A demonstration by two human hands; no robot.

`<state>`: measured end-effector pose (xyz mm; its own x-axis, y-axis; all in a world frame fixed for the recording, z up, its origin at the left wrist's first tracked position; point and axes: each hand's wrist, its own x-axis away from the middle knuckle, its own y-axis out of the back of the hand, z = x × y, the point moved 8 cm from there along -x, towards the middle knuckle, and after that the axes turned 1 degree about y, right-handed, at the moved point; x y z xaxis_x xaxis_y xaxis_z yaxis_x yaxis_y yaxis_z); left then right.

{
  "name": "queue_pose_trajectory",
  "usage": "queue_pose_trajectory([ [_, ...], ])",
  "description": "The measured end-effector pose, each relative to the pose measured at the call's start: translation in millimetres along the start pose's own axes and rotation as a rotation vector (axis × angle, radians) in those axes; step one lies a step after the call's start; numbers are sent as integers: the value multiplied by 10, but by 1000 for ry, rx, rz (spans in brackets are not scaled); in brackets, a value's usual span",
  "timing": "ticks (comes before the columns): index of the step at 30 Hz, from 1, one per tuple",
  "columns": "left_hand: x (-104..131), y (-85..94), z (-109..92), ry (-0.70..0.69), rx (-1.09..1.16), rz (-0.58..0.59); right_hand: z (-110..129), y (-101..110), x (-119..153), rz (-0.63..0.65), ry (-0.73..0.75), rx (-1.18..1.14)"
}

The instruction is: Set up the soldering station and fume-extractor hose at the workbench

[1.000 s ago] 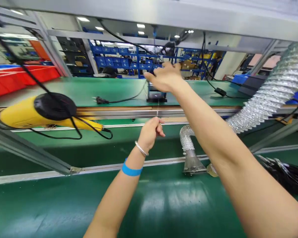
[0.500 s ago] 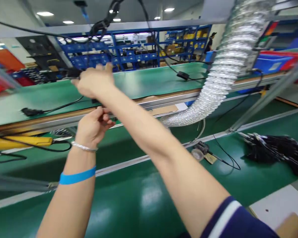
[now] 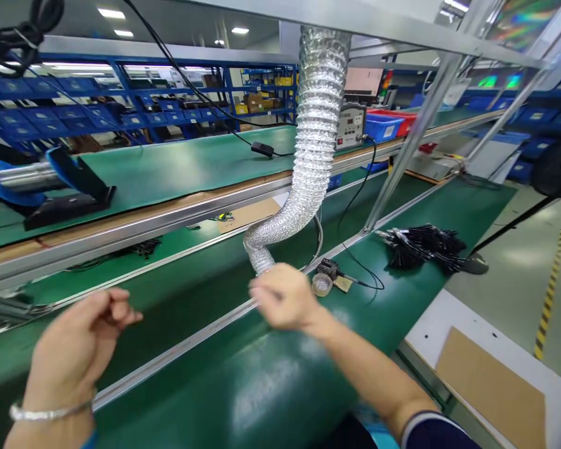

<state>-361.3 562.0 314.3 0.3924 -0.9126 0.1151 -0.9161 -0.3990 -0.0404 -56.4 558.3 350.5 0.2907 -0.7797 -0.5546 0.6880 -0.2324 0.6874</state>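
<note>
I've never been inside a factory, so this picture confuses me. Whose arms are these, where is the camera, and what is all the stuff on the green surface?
The camera sits on a person's head and looks forward and down, so the two bare arms are that person's own. The left hand, with a silver bracelet on the wrist, is loosely curled; whether it pinches anything is too small to tell. The right hand is blurred and looks empty. It hovers just in front of the lower end of a silver ribbed duct hose that hangs from above. The green surface is a long workbench mat. On it lie a bundle of black cables, a roll of tape and a small black tool. Behind, on a higher green shelf, stands a blue and black holder; blue storage racks fill the background.
</note>
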Motion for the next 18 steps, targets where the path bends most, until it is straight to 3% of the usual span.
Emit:
queue_pose_trajectory([
  [2, 231, -114, 530, 173, -29, 39, -1452, 192, 604, 256, -577, 244],
  [3, 371, -273, 775, 240, -56, 108, -2027, 334, 831, 291, -726, 321],
  [4, 517, -485, 984, 269, -111, 189, -2525, 427, 1009, 343, -835, 389],
  [5, 686, -802, 1175, 278, -154, 350, -2938, 453, 1139, 416, -900, 425],
  [7, 1035, -1501, 1534, 280, -206, 631, -3506, 286, 1299, 633, -893, 385],
  [9, 1309, -2187, 1916, 322, -219, 792, -3806, 3, 1434, 859, -821, 300],
  [12, 1439, -3054, 2478, 403, -215, 770, -3979, -309, 1598, 1056, -699, 194],
  [15, 1406, -3604, 2975, 560, -252, 563, -3922, -326, 1622, 1042, -599, 160],
  [18, 1403, -3914, 3251, 650, -275, 426, -3616, -97, 1587, 841, -611, 221],
])
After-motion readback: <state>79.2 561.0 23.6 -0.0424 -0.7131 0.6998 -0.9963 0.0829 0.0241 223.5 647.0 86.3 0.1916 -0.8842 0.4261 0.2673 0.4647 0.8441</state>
